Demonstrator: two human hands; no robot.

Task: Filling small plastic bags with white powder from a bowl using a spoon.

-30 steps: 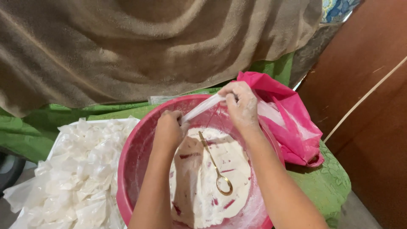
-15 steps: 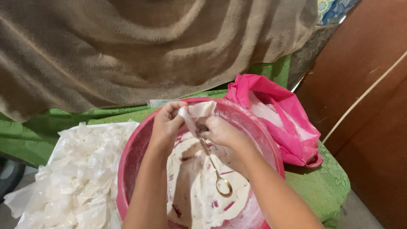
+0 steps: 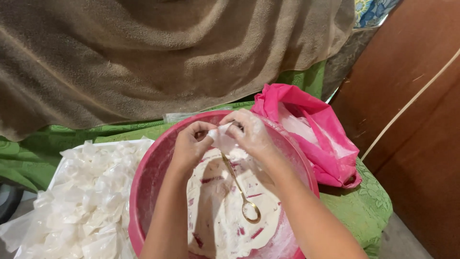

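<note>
We're over a green patterned cloth (image 3: 369, 211) with a brown blanket (image 3: 143, 62) filling the top of the frame and a dark wooden panel (image 3: 421, 144) down the right side. At centre, both hands meet above one pink basin (image 3: 143, 187). The small white wrapper (image 3: 221, 139) sits right between them: the left hand (image 3: 189, 146) pinches its left edge with thumb and fingertips pressed together, and the right hand (image 3: 251, 134), dusted white, curls its fingers over the right edge. We see a thin, pale, crumpled piece, partly hidden by the fingers. Below it, the basin holds a white floury mixture (image 3: 220, 216) streaked with red bits, and one gold spoon (image 3: 242, 192) lies in it. At lower left, one heap of filmy white wrappers (image 3: 81, 201); at right, one pink plastic bag (image 3: 316, 129)
</note>
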